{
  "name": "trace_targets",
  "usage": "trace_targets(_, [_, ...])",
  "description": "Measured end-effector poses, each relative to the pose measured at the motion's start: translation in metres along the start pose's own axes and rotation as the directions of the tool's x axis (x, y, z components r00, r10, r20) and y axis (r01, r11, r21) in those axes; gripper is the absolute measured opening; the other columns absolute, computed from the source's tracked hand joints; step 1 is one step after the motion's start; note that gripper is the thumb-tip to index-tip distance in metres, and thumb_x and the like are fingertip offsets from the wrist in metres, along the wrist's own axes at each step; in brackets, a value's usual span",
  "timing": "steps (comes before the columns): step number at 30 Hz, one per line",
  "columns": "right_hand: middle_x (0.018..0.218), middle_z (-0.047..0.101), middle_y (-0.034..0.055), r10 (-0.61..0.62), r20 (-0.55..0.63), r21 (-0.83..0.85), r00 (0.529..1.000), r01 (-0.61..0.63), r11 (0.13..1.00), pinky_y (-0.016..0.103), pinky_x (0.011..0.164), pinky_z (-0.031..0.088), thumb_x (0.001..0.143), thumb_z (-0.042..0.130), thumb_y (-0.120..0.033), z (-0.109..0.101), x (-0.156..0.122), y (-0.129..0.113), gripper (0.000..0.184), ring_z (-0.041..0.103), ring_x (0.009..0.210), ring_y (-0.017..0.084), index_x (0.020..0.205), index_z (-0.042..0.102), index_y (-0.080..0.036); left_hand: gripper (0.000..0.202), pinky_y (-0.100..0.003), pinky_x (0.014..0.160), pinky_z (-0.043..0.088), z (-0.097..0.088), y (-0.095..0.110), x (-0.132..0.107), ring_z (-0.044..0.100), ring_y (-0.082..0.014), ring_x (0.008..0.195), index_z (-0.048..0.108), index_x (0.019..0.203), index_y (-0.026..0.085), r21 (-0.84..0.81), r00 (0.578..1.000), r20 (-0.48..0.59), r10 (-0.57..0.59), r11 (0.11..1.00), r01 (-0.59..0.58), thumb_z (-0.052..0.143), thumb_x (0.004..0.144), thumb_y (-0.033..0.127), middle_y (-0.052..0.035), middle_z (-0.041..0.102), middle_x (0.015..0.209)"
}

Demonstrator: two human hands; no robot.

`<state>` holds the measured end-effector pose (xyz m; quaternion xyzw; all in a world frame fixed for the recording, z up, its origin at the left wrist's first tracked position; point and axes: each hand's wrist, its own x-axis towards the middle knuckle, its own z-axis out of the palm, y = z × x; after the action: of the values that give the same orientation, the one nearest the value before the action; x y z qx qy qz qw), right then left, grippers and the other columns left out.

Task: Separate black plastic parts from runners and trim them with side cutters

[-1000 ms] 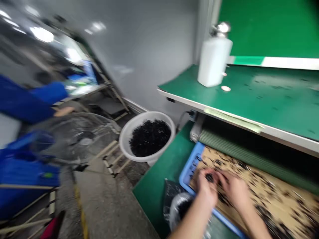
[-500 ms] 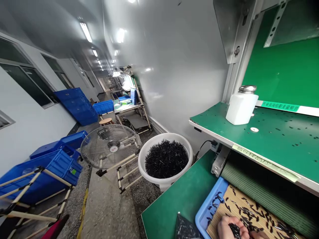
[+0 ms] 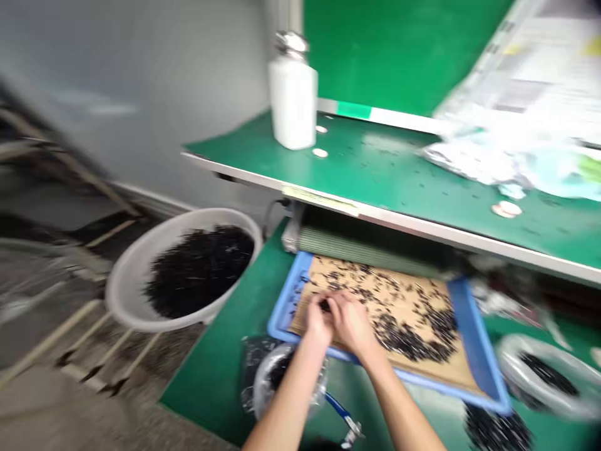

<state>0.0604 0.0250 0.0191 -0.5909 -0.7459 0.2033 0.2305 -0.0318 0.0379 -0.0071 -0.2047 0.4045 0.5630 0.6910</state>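
Observation:
My left hand [image 3: 319, 318] is curled around a clump of small black parts [image 3: 325, 305], over the left side of a blue tray [image 3: 462, 313] lined with brown cardboard [image 3: 392, 300]. Pressed close beside it, my right hand [image 3: 350, 318] has its fingers bent in toward the clump; whatever is between its fingertips is hidden and blurred. Loose black pieces [image 3: 408, 338] lie scattered over the cardboard, thickest toward the right. Below my forearms are a bag-lined tub [image 3: 263, 385] with dark pieces in it and a blue-handled tool like pliers [image 3: 338, 407].
A large white basin [image 3: 126, 282] heaped with black pieces stands on the left. Above the tray runs a green shelf [image 3: 375, 169] holding a white bottle [image 3: 294, 103] and plastic bags [image 3: 483, 156]. A clear bag [image 3: 521, 357] with black parts lies right of the tray.
The view has swung right and down, so both forearms and the whole tray now show. The aisle and fan have mostly left the picture. My hands stay close together over the tray.

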Motion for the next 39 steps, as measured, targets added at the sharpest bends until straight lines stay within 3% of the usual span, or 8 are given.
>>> trace_targets(2, [0.108,0.072,0.0107,0.102,-0.041,-0.051,0.994,-0.104,0.993,0.027,0.093,0.05,0.1,0.039,-0.023,-0.001,-0.008,0.032,0.036,0.068,0.097,0.018,0.114,0.071,-0.018,0.032,-0.034,0.076,0.057,0.002,0.0,0.018,0.064,-0.0165,0.09,0.06,0.118,0.015,0.03,1.0,-0.008,-0.027,0.999,0.028,0.06,0.095,0.037,-0.0072,0.064,0.111])
trace_targets(5, [0.107,0.073,0.0131,0.366,-0.124,-0.206,0.922,-0.384,0.9,0.029,0.092,0.049,0.096,0.042,-0.017,-0.022,-0.032,0.079,0.034,0.068,0.095,0.02,0.112,0.072,-0.013,0.032,-0.034,0.076,0.058,-0.001,-0.001,0.034,0.065,-0.0167,0.09,0.06,0.119,0.015,0.042,1.0,-0.013,0.011,0.999,-0.01,0.06,0.095,0.036,-0.0074,0.064,0.112])
trace_targets(9, [0.105,0.074,0.0121,0.39,-0.039,-0.229,0.92,-0.389,0.893,0.028,0.09,0.049,0.095,0.047,-0.018,-0.041,-0.044,0.105,0.03,0.068,0.093,0.021,0.108,0.073,-0.013,0.029,-0.031,0.072,0.057,-0.009,-0.004,0.036,0.064,-0.0147,0.085,0.061,0.115,0.014,0.022,0.991,-0.031,0.133,0.991,-0.132,0.059,0.096,0.035,-0.0062,0.064,0.106])
trace_targets(17, [0.11,0.071,0.0063,0.234,0.209,-0.248,0.95,-0.18,0.952,0.024,0.088,0.046,0.097,0.051,-0.027,0.008,0.005,0.061,0.027,0.066,0.096,0.018,0.114,0.072,-0.023,0.027,-0.028,0.066,0.056,-0.011,-0.001,0.04,0.062,-0.0124,0.077,0.061,0.111,0.014,0.008,0.977,-0.032,0.209,0.978,-0.209,0.059,0.096,0.036,-0.0044,0.064,0.099])
trace_targets(23, [0.113,0.065,0.0112,0.299,0.205,-0.377,0.932,-0.207,0.903,0.026,0.082,0.047,0.098,0.046,-0.026,0.002,0.013,0.066,0.031,0.065,0.093,0.019,0.113,0.072,-0.019,0.026,-0.027,0.065,0.055,-0.014,0.0,0.04,0.062,-0.0118,0.075,0.062,0.108,0.013,-0.035,0.972,-0.026,0.233,0.972,-0.234,0.059,0.096,0.036,-0.0036,0.064,0.096])
trace_targets(29, [0.112,0.066,0.0087,0.201,0.289,-0.378,0.936,-0.081,0.922,0.024,0.084,0.046,0.102,0.043,-0.032,0.011,0.021,0.044,0.031,0.064,0.099,0.018,0.107,0.072,-0.022,0.026,-0.027,0.065,0.055,-0.015,0.001,0.037,0.062,-0.0119,0.075,0.062,0.108,0.013,-0.044,0.968,-0.015,0.251,0.967,-0.252,0.059,0.096,0.036,-0.0035,0.064,0.095])
trace_targets(35, [0.101,0.071,0.0172,0.241,0.316,-0.402,0.918,-0.101,0.91,0.027,0.085,0.047,0.1,0.04,-0.018,0.029,0.036,0.037,0.033,0.068,0.093,0.021,0.101,0.073,-0.011,0.026,-0.027,0.065,0.055,-0.018,0.016,0.033,0.062,-0.0117,0.075,0.062,0.107,0.013,-0.03,0.965,0.0,0.262,0.965,-0.261,0.059,0.096,0.036,-0.0034,0.064,0.095])
trace_targets(39, [0.094,0.073,0.0168,0.259,0.323,-0.402,0.91,-0.115,0.908,0.028,0.087,0.046,0.098,0.043,-0.015,0.028,0.039,0.046,0.031,0.07,0.093,0.022,0.1,0.074,-0.012,0.025,-0.026,0.064,0.054,-0.018,0.026,0.033,0.061,-0.011,0.072,0.062,0.105,0.013,-0.038,0.963,-0.012,0.271,0.962,-0.271,0.058,0.096,0.037,-0.0026,0.064,0.092])
